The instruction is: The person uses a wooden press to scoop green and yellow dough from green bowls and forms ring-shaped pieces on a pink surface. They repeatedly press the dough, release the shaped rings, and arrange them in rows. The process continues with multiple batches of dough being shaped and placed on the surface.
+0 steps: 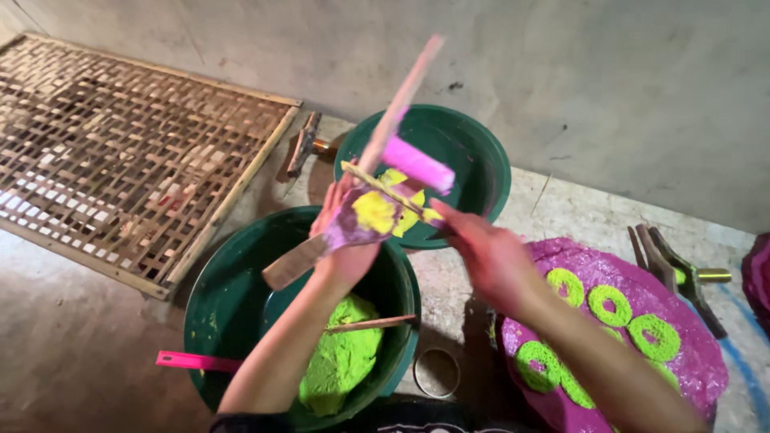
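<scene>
Dough (375,212), yellow, sits in my left hand (349,220), fingers clamped with a wooden paddle (365,160) over the near green basin (233,297), catching drips; my right hand (489,256) pinches a thin stick (389,191) scraping it.

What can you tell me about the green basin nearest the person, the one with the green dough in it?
The dark green basin is round, deep and plastic-looking, standing upright on the concrete floor. A lump of bright green dough fills its right side; a thin wooden stick rests across the dough to the rim. A pink handle juts out left. The left forearm crosses above it.
</scene>
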